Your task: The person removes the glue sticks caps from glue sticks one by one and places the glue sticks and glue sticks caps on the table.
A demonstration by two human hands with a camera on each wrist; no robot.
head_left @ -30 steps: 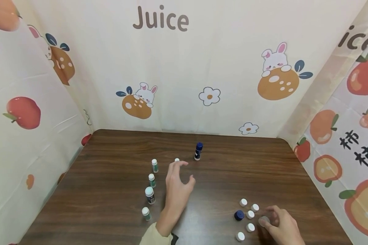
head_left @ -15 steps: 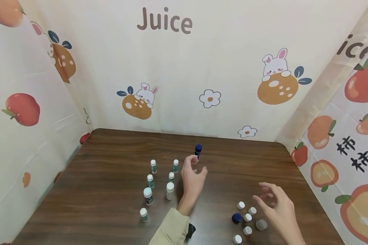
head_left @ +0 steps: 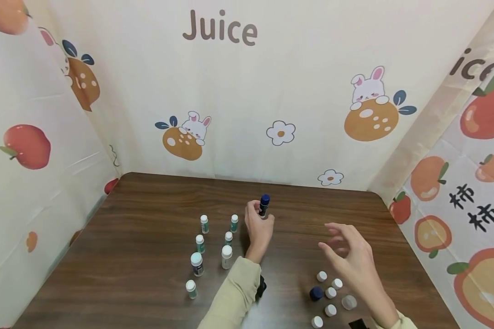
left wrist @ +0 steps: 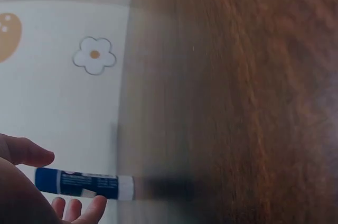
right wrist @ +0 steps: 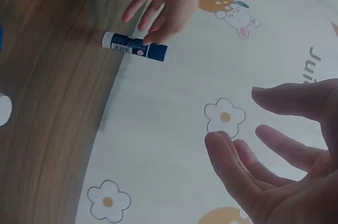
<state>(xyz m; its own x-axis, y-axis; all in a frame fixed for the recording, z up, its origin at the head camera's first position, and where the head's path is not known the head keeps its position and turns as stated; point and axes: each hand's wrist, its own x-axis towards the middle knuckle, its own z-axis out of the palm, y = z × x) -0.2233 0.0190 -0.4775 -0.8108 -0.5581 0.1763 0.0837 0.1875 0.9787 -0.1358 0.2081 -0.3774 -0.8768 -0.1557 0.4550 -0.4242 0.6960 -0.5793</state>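
Note:
An upright glue stick [head_left: 264, 205] with a dark blue cap and white base stands toward the back of the table. My left hand [head_left: 260, 230] is around it, thumb and fingers spread to either side. The left wrist view has a small gap between the thumb [left wrist: 39, 154] and the glue stick [left wrist: 79, 183]; whether the fingers touch it, I cannot tell. My right hand [head_left: 351, 253] hovers over the right of the table, holding nothing, its fingers loosely bent. Close to it lie several small white caps [head_left: 331, 292], a dark blue cap [head_left: 316, 293] and a translucent cap [head_left: 349, 302].
Left of my left hand, several white-capped containers stand in two rough columns: small green-labelled ones [head_left: 204, 224], a dark-labelled one [head_left: 197, 264] and a larger white one [head_left: 227, 257]. Printed cloth [head_left: 238, 91] hangs behind the brown table [head_left: 148, 219] and along both sides.
My left hand has moved back and right, past the containers, to the glue stick. The right hand has let go of the translucent cap, risen and moved leftward.

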